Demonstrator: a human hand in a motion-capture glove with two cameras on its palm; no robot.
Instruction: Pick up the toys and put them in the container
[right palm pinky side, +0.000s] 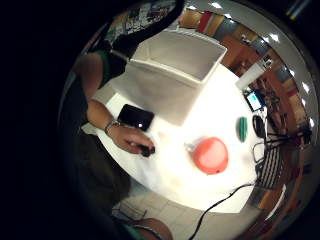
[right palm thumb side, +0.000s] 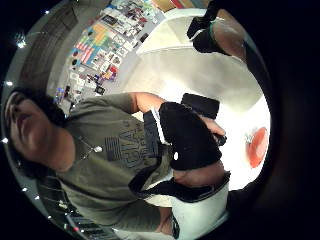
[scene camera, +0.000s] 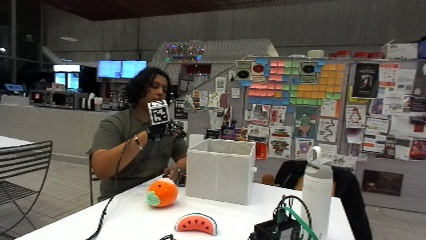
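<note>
The gloved right hand (scene camera: 160, 131) is raised above the tabletop (scene camera: 133, 220), nothing held; its grip state cannot be told; the orange toy (scene camera: 162, 193) and watermelon toy (scene camera: 196, 223) are seen left of the white container (scene camera: 219, 170); a white bottle (scene camera: 317, 192) stands at the right.

Setting: a large public indoor hall, of the cafeteria or campus-commons kind. A grey wall (scene camera: 346, 30) behind the seated person is covered with posters and coloured sticky notes (scene camera: 293, 90). Lit screens (scene camera: 120, 68) are mounted above a service counter (scene camera: 46, 125) at the back, with appliances set on it. A metal slatted chair (scene camera: 23, 165) is placed at a neighbouring table. The floor is tiled (scene camera: 60, 185). Work is done at a white table (scene camera: 133, 220); ceiling lights are seen in the palm views.
</note>
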